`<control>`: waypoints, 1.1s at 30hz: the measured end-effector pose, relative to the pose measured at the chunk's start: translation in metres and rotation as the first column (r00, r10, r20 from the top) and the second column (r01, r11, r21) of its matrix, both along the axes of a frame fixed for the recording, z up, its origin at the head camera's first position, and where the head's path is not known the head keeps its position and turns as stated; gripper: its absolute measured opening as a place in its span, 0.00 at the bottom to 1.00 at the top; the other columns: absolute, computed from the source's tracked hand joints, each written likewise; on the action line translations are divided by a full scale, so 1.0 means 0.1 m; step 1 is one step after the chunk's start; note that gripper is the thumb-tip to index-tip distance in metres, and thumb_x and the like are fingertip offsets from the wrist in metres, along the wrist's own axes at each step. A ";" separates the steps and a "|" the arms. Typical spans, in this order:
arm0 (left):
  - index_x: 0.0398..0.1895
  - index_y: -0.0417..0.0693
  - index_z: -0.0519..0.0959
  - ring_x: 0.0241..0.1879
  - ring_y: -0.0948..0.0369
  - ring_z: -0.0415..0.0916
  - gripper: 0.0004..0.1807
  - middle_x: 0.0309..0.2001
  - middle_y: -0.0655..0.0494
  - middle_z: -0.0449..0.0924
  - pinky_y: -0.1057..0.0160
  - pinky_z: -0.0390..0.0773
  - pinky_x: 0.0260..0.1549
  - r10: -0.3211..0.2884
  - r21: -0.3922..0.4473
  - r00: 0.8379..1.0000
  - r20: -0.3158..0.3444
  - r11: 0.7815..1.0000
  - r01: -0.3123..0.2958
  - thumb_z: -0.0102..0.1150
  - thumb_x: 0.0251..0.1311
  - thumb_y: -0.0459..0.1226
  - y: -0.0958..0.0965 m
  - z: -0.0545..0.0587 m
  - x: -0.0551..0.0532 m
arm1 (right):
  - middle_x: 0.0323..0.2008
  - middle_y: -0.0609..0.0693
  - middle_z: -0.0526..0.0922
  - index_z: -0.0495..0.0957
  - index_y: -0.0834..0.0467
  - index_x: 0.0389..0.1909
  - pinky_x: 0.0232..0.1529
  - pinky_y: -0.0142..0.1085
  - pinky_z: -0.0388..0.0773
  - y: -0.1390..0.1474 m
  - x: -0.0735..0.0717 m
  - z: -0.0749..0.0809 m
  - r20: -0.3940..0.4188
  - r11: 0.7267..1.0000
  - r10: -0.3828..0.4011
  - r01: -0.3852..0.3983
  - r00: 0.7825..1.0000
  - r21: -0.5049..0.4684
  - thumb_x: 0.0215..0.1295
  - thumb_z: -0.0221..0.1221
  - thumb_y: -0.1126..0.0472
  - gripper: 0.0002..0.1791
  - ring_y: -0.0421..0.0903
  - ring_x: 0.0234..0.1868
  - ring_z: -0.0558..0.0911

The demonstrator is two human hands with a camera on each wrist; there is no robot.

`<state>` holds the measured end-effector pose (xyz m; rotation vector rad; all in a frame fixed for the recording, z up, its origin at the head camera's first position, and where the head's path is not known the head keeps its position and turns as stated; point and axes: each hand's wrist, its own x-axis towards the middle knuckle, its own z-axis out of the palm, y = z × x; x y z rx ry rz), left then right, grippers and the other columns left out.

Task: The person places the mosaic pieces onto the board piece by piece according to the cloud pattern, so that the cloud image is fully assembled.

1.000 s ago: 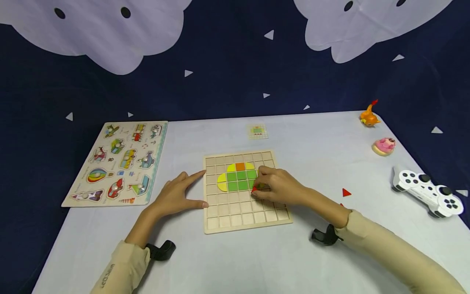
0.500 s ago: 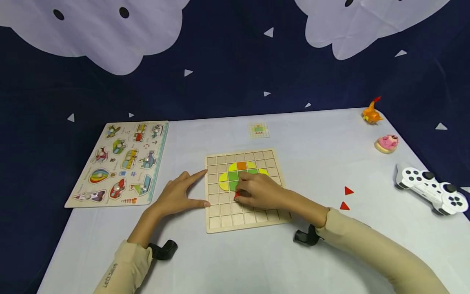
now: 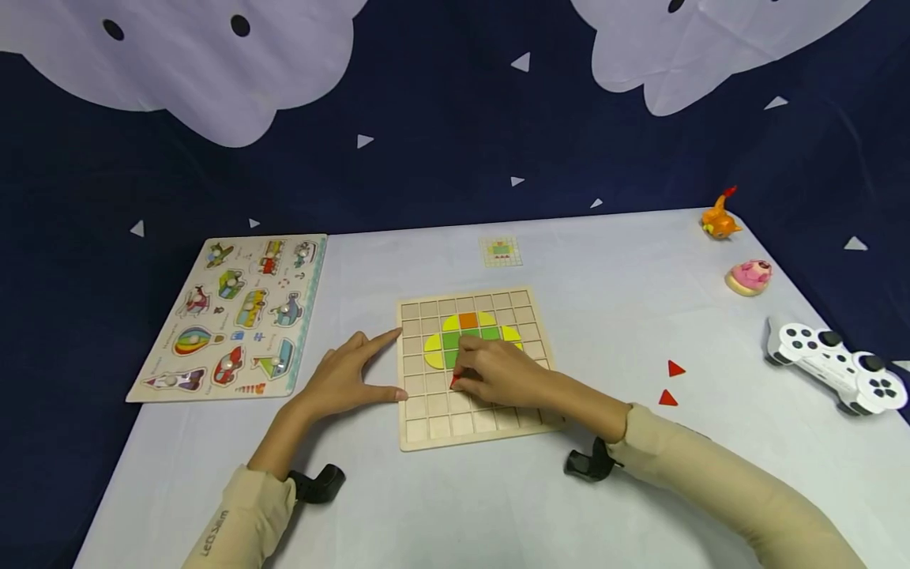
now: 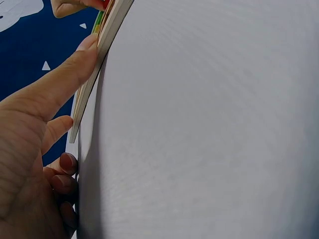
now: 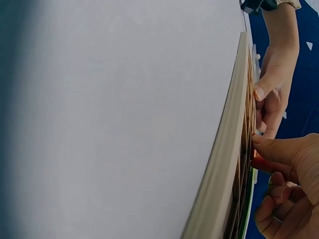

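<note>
A light wooden grid board [image 3: 460, 427] lies on the white table. In its upper half sit green square tiles [image 3: 451, 341], an orange square tile [image 3: 468, 320] and yellow rounded pieces [image 3: 434, 352]. My right hand [image 3: 506, 374] pinches a small red piece [image 3: 454, 382] between thumb and index finger, low over the cells just below the green tiles, and covers some of them. At the board's left side, my left hand [image 3: 348, 374] is spread, with thumb and index fingertip touching the edge. The left wrist view shows this thumb [image 4: 75, 69] resting along the rim.
Two loose red triangles [image 3: 675, 368] lie right of the board. A small pattern card [image 3: 502, 251] is behind it. A vehicle peg puzzle [image 3: 235, 316] stands at the left. On the right are a white game controller [image 3: 832, 367], a pink toy [image 3: 750, 277] and an orange toy [image 3: 720, 221].
My right hand has moved left across the board with the red piece, from beside the right green tiles to below the left ones, then shifted only slightly. My left hand stays at the edge.
</note>
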<state>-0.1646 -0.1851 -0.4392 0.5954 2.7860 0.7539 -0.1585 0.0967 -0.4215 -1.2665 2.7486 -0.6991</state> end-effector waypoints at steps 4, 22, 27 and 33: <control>0.75 0.59 0.64 0.26 0.60 0.56 0.54 0.32 0.55 0.64 0.60 0.57 0.32 0.000 0.002 1.000 0.005 1.000 0.000 0.74 0.42 0.62 0.00 0.00 0.00 | 0.31 0.43 0.74 0.86 0.57 0.34 0.30 0.25 0.70 -0.01 0.01 -0.01 0.029 1.000 -0.010 0.011 1.000 -0.016 0.63 0.67 0.55 0.09 0.33 0.26 0.70; 0.75 0.60 0.64 0.27 0.60 0.57 0.55 0.32 0.55 0.64 0.60 0.58 0.33 0.007 -0.001 1.000 0.017 1.000 -0.007 0.74 0.41 0.62 0.02 0.00 0.01 | 0.32 0.45 0.76 0.87 0.57 0.36 0.30 0.25 0.70 0.03 0.03 0.04 0.002 1.000 -0.026 0.026 1.000 0.015 0.63 0.67 0.53 0.10 0.34 0.26 0.71; 0.75 0.60 0.63 0.27 0.60 0.58 0.55 0.33 0.55 0.65 0.60 0.58 0.33 0.012 -0.009 1.000 0.024 1.000 -0.012 0.75 0.41 0.62 0.02 0.01 0.00 | 0.32 0.46 0.76 0.87 0.58 0.37 0.30 0.26 0.71 0.18 0.07 0.14 -0.019 0.998 -0.064 0.064 0.998 -0.009 0.62 0.68 0.54 0.11 0.34 0.26 0.71; 0.75 0.59 0.63 0.26 0.60 0.57 0.55 0.33 0.55 0.65 0.60 0.58 0.33 0.010 -0.012 1.000 0.026 1.000 -0.010 0.75 0.41 0.62 0.02 0.01 0.01 | 0.32 0.47 0.76 0.87 0.59 0.37 0.29 0.28 0.71 0.61 0.13 0.23 -0.020 0.989 -0.145 0.144 0.989 -0.016 0.59 0.70 0.57 0.10 0.35 0.26 0.70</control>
